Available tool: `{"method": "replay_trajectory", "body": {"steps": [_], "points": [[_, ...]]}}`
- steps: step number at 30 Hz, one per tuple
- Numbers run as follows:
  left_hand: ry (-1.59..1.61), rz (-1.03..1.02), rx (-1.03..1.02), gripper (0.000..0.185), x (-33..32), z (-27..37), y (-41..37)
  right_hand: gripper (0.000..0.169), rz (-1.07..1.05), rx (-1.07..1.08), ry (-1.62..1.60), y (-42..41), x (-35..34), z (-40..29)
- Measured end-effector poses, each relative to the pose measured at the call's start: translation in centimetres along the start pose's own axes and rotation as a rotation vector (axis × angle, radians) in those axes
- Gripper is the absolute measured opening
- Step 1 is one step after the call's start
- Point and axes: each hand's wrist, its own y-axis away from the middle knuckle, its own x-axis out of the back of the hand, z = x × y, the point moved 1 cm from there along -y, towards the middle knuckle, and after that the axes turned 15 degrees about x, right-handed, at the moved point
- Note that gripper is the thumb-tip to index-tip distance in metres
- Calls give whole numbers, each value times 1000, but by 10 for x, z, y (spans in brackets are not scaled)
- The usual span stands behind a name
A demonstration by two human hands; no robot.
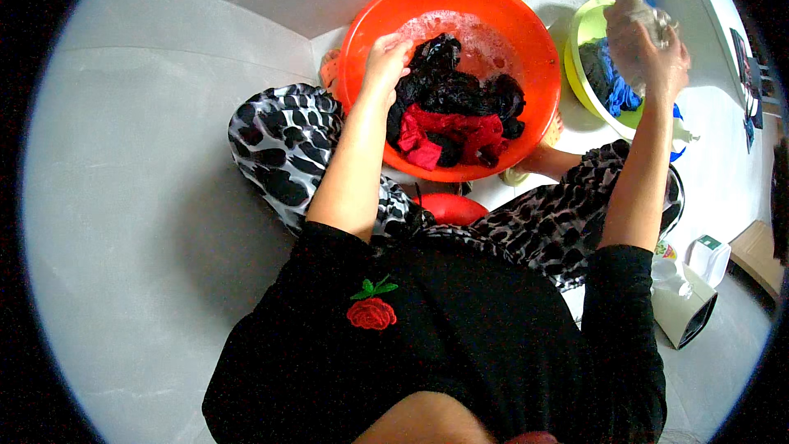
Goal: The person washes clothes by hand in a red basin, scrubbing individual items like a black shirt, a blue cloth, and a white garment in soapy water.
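Over the left side of a large orange-red plastic basin [376, 12] is my left hand [387, 63], fingers partly curled, with nothing seen in it. Wet black cloth [453, 89] and a crumpled red cloth [456, 129] lie in the basin, with suds on its far inner side. My right hand [662, 65] holds a wet, pale see-through item [630, 37], blurred, perhaps thin cloth or a plastic bag. It is raised above a yellow-green basin [574, 68], where blue cloth [619, 89] and dark grey cloth [593, 68] lie.
A red rounded thing [453, 208], perhaps a stool, is between my legs. At right on the floor are a pale bin [681, 308], a white container [709, 259], a clear plastic vessel [669, 274] and a cardboard piece [758, 253]. Grey walls stand behind the large basin.
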Motion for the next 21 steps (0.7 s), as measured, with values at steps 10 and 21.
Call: {"method": "replay_trajectory", "body": {"steps": [10,21], "points": [[-173,115,68,38,7,-51,-43,51,-1151,709,-425,156,-102,-164],[-1398,78,493,88,-24,-129,-4,51,-1343,617,-405,195,-117,-179]]}}
